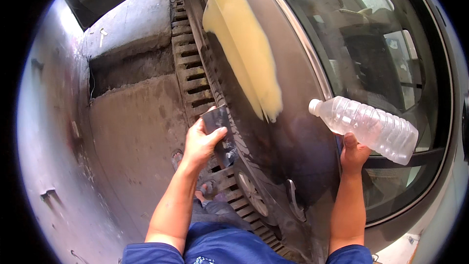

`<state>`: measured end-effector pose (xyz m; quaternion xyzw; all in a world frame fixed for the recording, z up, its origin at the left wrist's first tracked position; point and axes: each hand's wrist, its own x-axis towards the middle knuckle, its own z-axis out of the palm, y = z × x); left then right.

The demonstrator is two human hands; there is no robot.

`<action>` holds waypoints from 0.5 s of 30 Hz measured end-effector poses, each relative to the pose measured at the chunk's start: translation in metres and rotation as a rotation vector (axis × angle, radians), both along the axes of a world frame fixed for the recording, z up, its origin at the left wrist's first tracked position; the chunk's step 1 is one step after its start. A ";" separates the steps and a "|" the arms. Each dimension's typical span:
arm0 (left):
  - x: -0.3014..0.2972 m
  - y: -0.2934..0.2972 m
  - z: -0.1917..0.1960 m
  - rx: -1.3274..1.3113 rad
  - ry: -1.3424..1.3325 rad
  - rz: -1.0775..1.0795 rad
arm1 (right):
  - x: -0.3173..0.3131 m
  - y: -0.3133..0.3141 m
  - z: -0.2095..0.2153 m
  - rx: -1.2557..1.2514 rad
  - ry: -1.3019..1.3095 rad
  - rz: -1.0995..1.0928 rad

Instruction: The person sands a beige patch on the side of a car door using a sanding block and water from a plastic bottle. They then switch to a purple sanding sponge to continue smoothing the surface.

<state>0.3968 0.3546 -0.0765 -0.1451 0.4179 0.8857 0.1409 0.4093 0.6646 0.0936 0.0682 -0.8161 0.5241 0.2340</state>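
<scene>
Blue sleeves at six o'clock lead to hands: left (201, 143) grips a dark sanding pad (216, 119), right (353, 153) a tilted bottle (367, 123); yellow filler (245, 44) at twelve o'clock looks mostly unsanded.

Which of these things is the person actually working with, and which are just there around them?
In use:
left hand gripping a dark sanding pad
right hand holding a clear plastic bottle
yellow filler patch on the car door

Just there:
drain grate
concrete floor
car window
</scene>
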 end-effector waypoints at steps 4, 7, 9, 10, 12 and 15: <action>0.001 0.048 -0.017 -0.166 0.095 -0.027 | -0.019 0.008 -0.009 0.074 0.085 0.071; 0.000 0.089 -0.013 -0.559 0.154 0.039 | -0.017 0.001 -0.005 -0.081 0.050 0.124; 0.003 0.119 -0.008 -0.652 0.261 0.098 | -0.018 -0.002 -0.001 -0.077 0.015 0.138; 0.004 0.133 -0.004 -0.648 0.287 0.130 | -0.019 -0.002 -0.001 -0.077 -0.002 0.147; 0.005 0.155 0.005 -0.656 0.282 0.059 | -0.019 0.001 -0.002 -0.084 -0.014 0.144; 0.007 0.175 0.009 -0.548 0.254 0.053 | -0.021 -0.012 -0.002 -0.057 0.050 0.118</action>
